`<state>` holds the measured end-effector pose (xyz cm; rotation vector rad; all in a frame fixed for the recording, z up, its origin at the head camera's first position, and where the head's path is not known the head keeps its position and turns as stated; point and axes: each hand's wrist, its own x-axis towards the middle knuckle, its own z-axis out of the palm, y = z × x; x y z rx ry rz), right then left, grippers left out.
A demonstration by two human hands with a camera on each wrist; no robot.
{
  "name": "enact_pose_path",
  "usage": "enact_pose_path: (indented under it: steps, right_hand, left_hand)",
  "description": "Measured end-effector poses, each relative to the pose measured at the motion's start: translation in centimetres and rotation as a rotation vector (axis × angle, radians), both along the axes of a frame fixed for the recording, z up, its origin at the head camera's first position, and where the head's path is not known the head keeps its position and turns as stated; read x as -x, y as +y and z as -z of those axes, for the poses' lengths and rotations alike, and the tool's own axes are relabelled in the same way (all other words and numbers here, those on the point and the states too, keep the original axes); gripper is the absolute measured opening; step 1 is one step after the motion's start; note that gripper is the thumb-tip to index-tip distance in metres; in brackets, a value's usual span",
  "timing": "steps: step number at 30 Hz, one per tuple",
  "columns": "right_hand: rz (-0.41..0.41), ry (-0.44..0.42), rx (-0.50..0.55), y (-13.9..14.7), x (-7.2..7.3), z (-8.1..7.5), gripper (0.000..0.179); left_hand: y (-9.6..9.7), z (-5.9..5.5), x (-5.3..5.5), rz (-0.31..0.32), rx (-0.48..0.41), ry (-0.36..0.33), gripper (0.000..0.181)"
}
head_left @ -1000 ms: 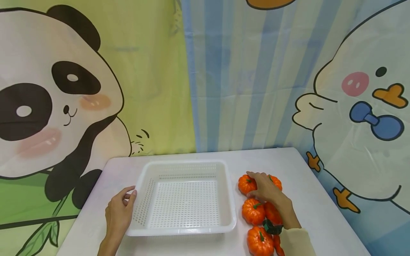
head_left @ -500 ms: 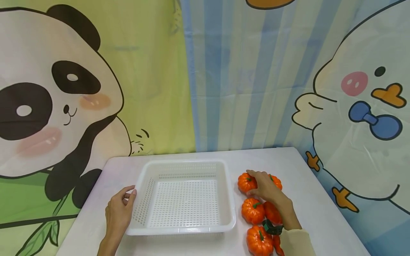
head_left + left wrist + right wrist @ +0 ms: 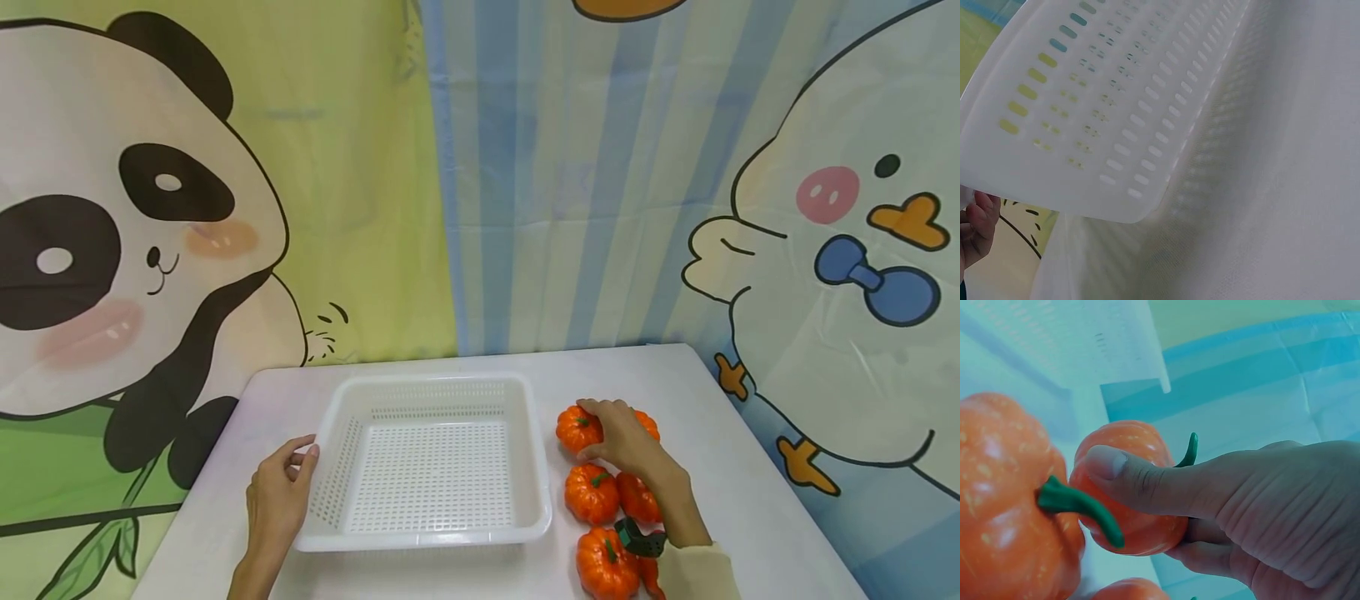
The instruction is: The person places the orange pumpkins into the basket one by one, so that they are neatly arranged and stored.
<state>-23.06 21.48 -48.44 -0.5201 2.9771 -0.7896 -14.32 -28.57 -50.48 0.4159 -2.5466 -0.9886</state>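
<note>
Right grip [image 3: 621,437] shifted slightly, pinching pumpkin [image 3: 576,428]; left grip [image 3: 278,497] loose at edge of basket [image 3: 423,540].

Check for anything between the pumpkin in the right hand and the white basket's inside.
Only the right wall of the white basket stands between; no other object shows there. The right hand grips the pumpkin.

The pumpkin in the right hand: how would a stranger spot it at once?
On the white table, find the big white basket. Along its right side three orange pumpkins line up; take the far pumpkin. Unlike its neighbours, it is gripped by the right hand.
</note>
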Motion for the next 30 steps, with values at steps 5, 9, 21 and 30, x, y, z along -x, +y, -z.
enact_pose_path:
  steps: [5, 9, 21, 30]
  right_hand:
    - [0.008, -0.004, -0.015, -0.4, -0.5, -1.0, 0.079]
    - [0.014, -0.019, -0.018, -0.6, -0.9, -1.5, 0.079]
    - [0.002, -0.043, 0.023, -0.7, -2.4, -3.3, 0.080]
    - [0.006, -0.045, -0.004, -1.0, -3.3, -5.0, 0.079]
  left_hand:
    - [0.0, 0.1, 0.0, -0.006, -0.005, -0.002, 0.033]
    - [-0.1, 0.1, 0.0, 0.003, -0.011, -0.008, 0.034]
    - [0.0, 0.0, 0.0, -0.005, -0.008, -0.004, 0.033]
    - [0.3, -0.2, -0.2, -0.021, 0.000, 0.006, 0.032]
